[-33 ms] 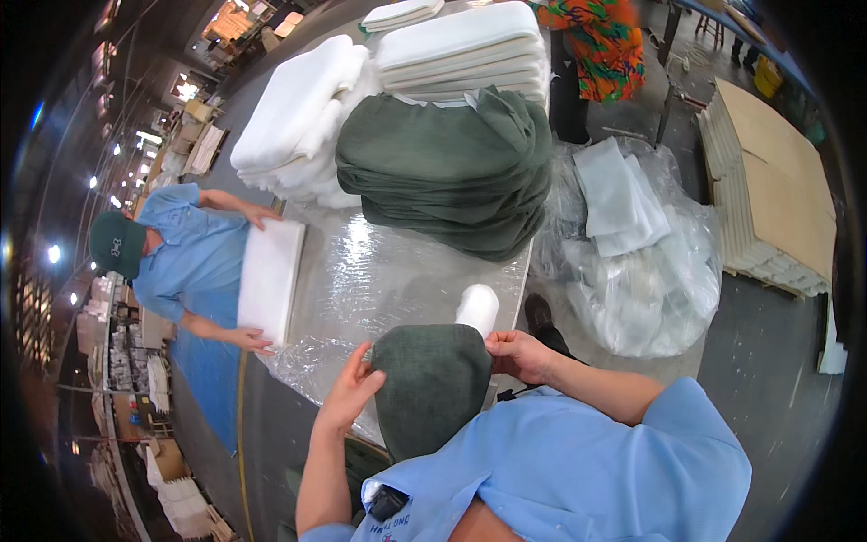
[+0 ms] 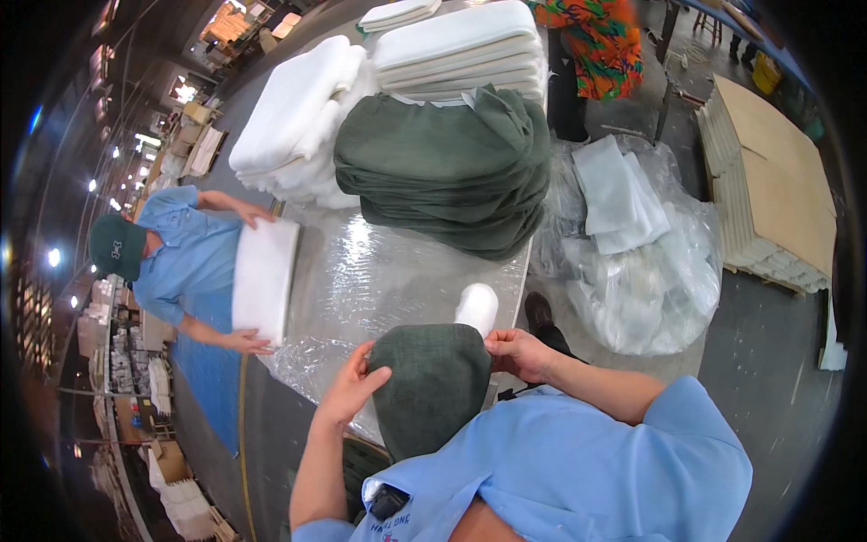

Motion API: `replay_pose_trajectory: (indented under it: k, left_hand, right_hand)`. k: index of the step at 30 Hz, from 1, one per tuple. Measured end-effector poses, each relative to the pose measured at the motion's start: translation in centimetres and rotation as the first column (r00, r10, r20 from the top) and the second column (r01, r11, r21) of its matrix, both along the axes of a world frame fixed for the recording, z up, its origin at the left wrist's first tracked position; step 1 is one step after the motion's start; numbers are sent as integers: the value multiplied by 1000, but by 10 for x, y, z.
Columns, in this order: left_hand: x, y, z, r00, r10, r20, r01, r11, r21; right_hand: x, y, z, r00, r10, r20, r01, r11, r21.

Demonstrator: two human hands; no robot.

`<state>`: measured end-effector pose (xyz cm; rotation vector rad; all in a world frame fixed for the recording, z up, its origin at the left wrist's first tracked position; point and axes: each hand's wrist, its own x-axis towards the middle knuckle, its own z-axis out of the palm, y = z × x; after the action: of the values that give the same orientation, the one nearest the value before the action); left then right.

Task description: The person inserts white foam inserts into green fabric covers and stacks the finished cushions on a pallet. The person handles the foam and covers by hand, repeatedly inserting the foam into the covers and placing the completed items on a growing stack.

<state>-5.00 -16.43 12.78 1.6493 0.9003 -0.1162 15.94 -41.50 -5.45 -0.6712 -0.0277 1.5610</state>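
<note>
A dark green fabric cover [image 2: 429,388] with a rounded top edge hangs in front of me at the table's near end. My left hand [image 2: 355,386] grips its left edge, the thumb in front and the fingers partly hidden behind it. At the upper right edge, my right hand [image 2: 517,353] pinches the cloth between thumb and fingers. Just beyond the cover, a white rounded object [image 2: 477,308] lies on the table; its lower part is hidden. A stack of similar green covers [image 2: 442,172] is farther away on the table.
White folded padding [image 2: 293,113] and flat white pads [image 2: 456,50] stand behind the green stack. Plastic film covers the table [image 2: 348,271]. On the left, a co-worker holds a white pad [image 2: 266,285]. Bagged plastic sheets [image 2: 632,280] and stacked cardboard [image 2: 777,181] are on the right.
My left hand has shifted very slightly along the cover's edge, its thumb now lying over the cloth. The co-worker's white pad has moved a little to the left.
</note>
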Motion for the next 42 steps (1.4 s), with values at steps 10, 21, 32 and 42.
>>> replay_pose_trajectory:
  k: [10, 21, 32, 42]
  left_hand:
    - [105, -10, 67, 419, -902, 103, 908, 413, -72]
    - [136, -65, -16, 413, -638, 650, 891, 135, -433]
    - [85, -21, 50, 390, -907, 156, 918, 372, -137]
    - [148, -51, 5, 214, -710, 671, 890, -142, -434]
  right_hand:
    - [2, 15, -4, 979, -108, 173, 95, 992, 84]
    - [-4, 7, -4, 976, -144, 166, 137, 989, 50]
    - [-2, 0, 16, 985, -167, 48, 166, 986, 35]
    - [-6, 3, 9, 988, -144, 57, 135, 981, 137]
